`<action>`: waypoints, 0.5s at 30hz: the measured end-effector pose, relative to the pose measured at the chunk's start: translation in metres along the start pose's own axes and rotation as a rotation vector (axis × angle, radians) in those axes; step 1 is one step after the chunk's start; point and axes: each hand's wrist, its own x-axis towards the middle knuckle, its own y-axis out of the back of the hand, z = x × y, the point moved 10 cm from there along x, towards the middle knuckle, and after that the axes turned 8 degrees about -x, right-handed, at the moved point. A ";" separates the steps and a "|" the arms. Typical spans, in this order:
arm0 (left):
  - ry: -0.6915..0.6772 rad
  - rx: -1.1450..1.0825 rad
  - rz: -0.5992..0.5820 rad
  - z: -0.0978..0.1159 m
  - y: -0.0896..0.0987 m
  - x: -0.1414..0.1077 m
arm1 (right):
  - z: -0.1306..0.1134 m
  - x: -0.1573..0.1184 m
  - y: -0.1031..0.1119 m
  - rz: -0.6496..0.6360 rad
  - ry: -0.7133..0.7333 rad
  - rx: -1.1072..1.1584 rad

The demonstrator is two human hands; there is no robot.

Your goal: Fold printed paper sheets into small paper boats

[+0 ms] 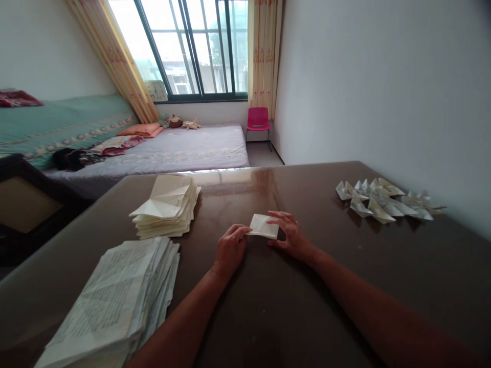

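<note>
A small folded square of cream paper is held just above the brown tabletop, in the middle of the view. My left hand pinches its left corner between thumb and fingers. On the right side, my right hand grips the same paper, fingers over its upper edge and thumb near the lower right corner. Several folded paper boats stand in a cluster at the far right of the table. To the left lie a stack of cream paper sheets and, nearer, a stack of printed sheets.
The glossy brown table reaches the white wall on the right. Beyond its far edge are a bed with pillows and toys, a pink chair and a window. A dark chair stands at the left.
</note>
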 end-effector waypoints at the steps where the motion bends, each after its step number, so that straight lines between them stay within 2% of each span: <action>1: 0.019 -0.018 -0.003 -0.004 -0.001 0.000 | 0.000 0.000 -0.001 -0.009 -0.004 -0.015; 6: 0.064 -0.085 0.002 -0.014 -0.003 0.001 | -0.002 -0.001 -0.003 -0.034 0.005 -0.038; 15: 0.090 -0.148 0.052 -0.018 0.004 0.004 | -0.013 -0.002 0.001 -0.029 0.083 -0.054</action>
